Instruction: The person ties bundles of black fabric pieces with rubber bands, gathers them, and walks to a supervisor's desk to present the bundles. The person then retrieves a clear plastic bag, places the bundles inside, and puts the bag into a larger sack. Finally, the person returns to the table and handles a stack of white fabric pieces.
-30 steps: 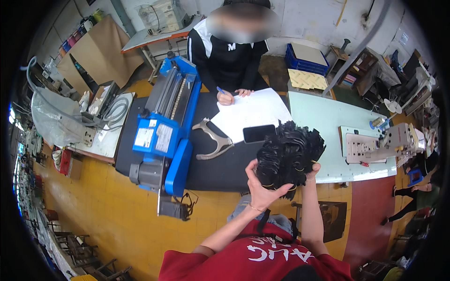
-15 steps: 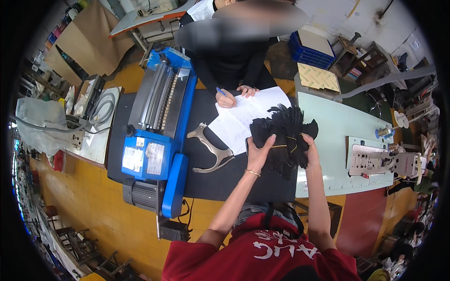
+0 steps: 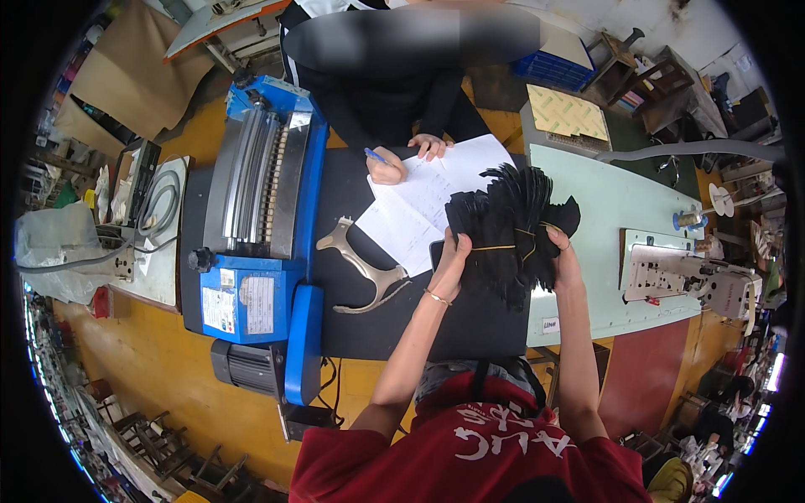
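Observation:
Both my hands hold bundles of thin black cut pieces [image 3: 510,239], with ragged strip-like edges, bound by yellow bands. My left hand [image 3: 453,258] is closed on the left side of the bundles, thumb on top and the fingers mostly hidden beneath. On the other side, my right hand [image 3: 565,256] grips the edge, its fingers partly hidden. The bundles are over the right end of the black tabletop [image 3: 470,331], beside white papers [image 3: 411,220]. A dark flat object, possibly a phone, shows only as an edge beside my left hand.
Across the table a person's hand [image 3: 386,168] holds a blue pen [image 3: 375,156] on the papers. A blue roller machine [image 3: 251,285] stands left, with a curved metal bracket [image 3: 362,267] beside it. At right is a pale green table [image 3: 587,310] carrying a sewing machine [image 3: 662,272].
The view has shifted a little. My hands still hold the bundles, which now look more spread out and face me more fully. The other person's pen hand stays at the papers.

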The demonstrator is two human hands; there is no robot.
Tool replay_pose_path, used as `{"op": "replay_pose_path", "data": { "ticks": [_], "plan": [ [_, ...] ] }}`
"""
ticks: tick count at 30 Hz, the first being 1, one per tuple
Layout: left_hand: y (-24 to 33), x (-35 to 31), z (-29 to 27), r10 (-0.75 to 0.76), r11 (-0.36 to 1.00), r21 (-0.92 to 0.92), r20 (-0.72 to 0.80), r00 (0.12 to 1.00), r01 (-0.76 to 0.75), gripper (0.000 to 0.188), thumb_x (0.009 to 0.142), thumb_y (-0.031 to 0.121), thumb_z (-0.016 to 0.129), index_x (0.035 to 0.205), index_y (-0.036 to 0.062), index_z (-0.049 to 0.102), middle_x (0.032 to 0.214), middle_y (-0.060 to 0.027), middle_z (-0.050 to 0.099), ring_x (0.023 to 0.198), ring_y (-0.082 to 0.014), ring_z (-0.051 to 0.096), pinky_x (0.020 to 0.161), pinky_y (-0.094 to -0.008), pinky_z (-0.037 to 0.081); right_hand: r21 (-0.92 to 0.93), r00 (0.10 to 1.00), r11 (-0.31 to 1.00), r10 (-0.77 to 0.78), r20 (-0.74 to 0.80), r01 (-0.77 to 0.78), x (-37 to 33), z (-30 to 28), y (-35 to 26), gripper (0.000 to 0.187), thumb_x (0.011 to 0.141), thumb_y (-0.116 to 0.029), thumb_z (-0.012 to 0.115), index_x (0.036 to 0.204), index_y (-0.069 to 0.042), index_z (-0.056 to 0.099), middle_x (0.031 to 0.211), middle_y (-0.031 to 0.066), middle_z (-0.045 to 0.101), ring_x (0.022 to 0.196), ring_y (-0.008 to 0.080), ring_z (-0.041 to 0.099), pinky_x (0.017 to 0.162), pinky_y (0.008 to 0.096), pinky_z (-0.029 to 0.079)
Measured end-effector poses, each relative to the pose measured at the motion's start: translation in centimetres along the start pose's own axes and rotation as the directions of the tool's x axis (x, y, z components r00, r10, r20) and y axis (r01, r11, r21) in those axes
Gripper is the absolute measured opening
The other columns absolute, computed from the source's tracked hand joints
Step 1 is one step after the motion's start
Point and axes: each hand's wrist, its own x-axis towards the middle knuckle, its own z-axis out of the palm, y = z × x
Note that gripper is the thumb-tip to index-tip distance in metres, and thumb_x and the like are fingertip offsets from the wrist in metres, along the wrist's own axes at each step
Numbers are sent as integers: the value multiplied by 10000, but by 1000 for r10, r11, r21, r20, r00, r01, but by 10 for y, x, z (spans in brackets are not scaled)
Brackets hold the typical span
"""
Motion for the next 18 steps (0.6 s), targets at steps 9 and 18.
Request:
{"op": "replay_pose_path", "data": {
  "ticks": [9,18],
  "plan": [
    [13,-14,9,-90,996,6,-74,993,91,830,805,319,758,1379,-54,288,1255,-174,519,1113,-245,564,938,-376,498,-134,999,991,-7,-47,0,-4,9,7,439,859,-276,632,1209,-16,588,1141,86,640,1054,204,601,949,321,459],
    [-2,-10,-1,-152,978,-129,75,985,161,490,876,357,617,1166,-35,568,1044,-130,655,914,-202,664,823,-329,550,-24,999,999,22,-27,-23,-18,2,6,577,783,-207,761,1261,-20,497,1159,90,594,1097,211,563,952,348,457]
  ]
}}
